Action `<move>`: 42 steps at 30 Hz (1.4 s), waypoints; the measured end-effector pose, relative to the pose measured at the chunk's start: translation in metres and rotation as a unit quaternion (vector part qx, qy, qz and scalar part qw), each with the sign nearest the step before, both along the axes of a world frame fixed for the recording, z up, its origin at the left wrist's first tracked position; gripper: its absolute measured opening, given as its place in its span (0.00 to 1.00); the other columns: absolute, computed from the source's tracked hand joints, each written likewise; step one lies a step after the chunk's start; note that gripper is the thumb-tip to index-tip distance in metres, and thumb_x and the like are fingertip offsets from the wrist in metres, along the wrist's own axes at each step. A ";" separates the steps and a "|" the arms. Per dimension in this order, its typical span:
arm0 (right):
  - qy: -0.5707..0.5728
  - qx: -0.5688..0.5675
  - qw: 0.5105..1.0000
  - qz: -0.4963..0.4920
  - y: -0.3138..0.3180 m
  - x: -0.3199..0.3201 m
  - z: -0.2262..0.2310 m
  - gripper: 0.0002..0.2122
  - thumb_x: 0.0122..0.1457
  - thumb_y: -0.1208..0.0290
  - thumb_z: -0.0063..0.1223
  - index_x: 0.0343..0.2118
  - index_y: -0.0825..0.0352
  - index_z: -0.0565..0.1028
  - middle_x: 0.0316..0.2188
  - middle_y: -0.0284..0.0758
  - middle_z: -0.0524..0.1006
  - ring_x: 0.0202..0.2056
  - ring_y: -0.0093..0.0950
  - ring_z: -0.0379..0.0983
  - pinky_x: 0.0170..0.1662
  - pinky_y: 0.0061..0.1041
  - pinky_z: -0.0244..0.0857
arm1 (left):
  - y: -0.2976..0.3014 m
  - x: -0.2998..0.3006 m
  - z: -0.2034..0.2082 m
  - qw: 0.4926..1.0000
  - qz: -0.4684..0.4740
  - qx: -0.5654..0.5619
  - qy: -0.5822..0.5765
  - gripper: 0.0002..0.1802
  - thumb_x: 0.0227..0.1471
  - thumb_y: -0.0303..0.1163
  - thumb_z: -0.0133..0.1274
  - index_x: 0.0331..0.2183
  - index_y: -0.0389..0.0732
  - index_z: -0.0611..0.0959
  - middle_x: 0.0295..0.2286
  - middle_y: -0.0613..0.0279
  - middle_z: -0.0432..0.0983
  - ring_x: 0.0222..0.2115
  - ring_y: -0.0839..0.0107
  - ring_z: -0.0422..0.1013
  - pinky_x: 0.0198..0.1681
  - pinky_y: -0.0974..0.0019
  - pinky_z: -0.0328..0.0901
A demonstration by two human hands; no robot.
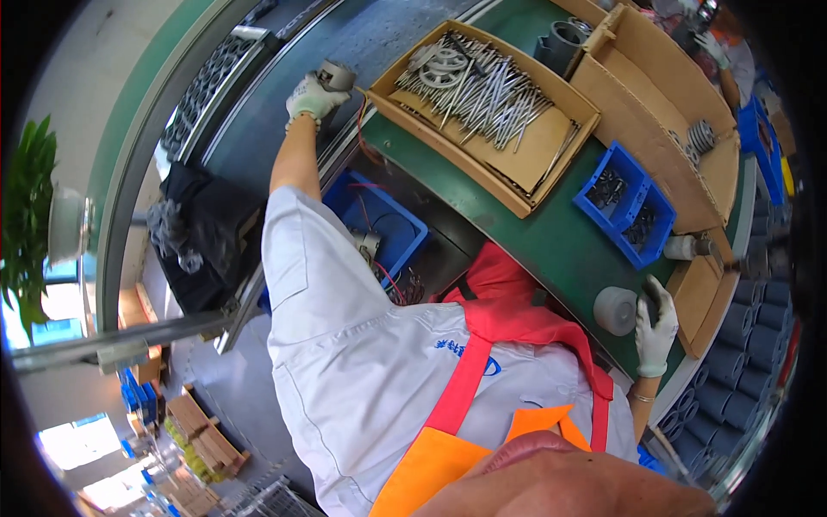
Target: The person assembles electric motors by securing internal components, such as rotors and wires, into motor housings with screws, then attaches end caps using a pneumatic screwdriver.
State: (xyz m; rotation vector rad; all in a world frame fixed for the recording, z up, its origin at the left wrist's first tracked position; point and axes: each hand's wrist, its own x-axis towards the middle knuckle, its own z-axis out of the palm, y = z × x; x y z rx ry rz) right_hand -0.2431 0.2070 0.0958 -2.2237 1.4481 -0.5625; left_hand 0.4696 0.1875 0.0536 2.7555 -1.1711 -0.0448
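My left hand [312, 99], in a white glove, reaches out over the conveyor at the far left. Its fingers are closed round a short grey metal cylinder [337, 76]. On the other side, my right hand [657, 334], also gloved, is at the near edge of the green worktable [525, 258], fingers stretched out and nothing in them. Just left of it stands a whitish round cylinder [615, 311]; whether the thumb touches it I cannot tell. Between my hands lies a shallow cardboard box [551, 164] holding many thin metal rods [491, 95] and pale ring-shaped parts [444, 67].
A blue divided bin [624, 204] with small dark parts sits right of the box. Behind it stands an open carton [655, 95]. Grey cylinders [724, 353] are stacked at far right. Below the table edge is a blue crate [401, 237] with wires. Another person's gloved hand [713, 50] shows at top right.
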 end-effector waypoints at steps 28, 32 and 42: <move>-0.016 -0.018 0.999 0.037 0.018 0.014 -0.032 0.12 0.56 0.72 0.52 0.42 0.70 0.77 0.39 0.43 0.79 0.42 0.40 0.75 0.49 0.35 0.66 | 0.067 0.052 0.041 0.589 -0.046 -0.647 0.482 0.21 0.63 0.40 0.45 0.46 0.31 0.75 0.44 0.48 0.75 0.46 0.58 0.73 0.54 0.54 0.67; -0.006 -0.014 1.000 -0.002 0.038 0.002 -0.039 0.12 0.56 0.71 0.53 0.43 0.70 0.77 0.39 0.43 0.78 0.42 0.41 0.74 0.48 0.35 0.66 | 0.053 0.064 0.031 0.581 -0.117 -0.705 0.389 0.24 0.63 0.39 0.43 0.52 0.30 0.71 0.51 0.47 0.70 0.53 0.58 0.68 0.57 0.54 0.63; 0.052 -0.044 0.995 -0.070 0.078 -0.032 -0.055 0.15 0.56 0.65 0.54 0.46 0.64 0.75 0.42 0.43 0.76 0.46 0.43 0.71 0.52 0.38 0.63 | 0.116 0.053 -0.123 0.963 0.221 -0.135 0.071 0.43 0.49 0.58 0.55 0.56 0.34 0.70 0.55 0.47 0.67 0.56 0.55 0.64 0.59 0.61 0.58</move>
